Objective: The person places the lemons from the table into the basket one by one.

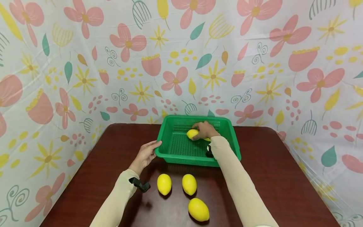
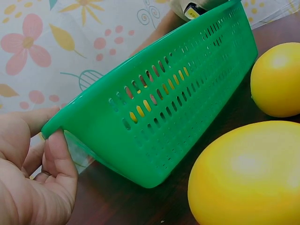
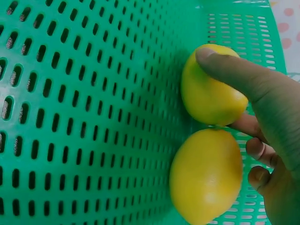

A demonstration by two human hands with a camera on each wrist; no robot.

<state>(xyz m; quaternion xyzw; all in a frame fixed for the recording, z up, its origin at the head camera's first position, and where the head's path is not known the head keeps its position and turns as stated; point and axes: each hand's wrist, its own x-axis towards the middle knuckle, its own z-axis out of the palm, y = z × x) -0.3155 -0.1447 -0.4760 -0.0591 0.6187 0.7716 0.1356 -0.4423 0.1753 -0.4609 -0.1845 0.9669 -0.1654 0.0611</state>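
A green slotted plastic basket (image 1: pixel 187 160) stands at the back of the table. My left hand (image 1: pixel 146 155) pinches its near-left corner rim between thumb and fingers, as the left wrist view (image 2: pixel 42 164) also shows. Inside the basket my right hand (image 1: pixel 205 130) grips a lemon (image 3: pixel 213 86), thumb on one side and fingers behind it. A second lemon (image 3: pixel 206 176) lies beside that one in the basket, mostly hidden by the hand in the head view. In front of the basket, three more lemons sit on the table: one on the left (image 1: pixel 164 184), one in the middle (image 1: pixel 189 184), one nearest (image 1: pixel 198 209).
The dark brown wooden table (image 1: pixel 99 176) runs up to a flower-patterned cloth (image 1: pixel 175 47) hung behind it and along both sides. Black camera mounts are strapped on the left wrist (image 1: pixel 139 184) and right wrist (image 1: pixel 209 151).
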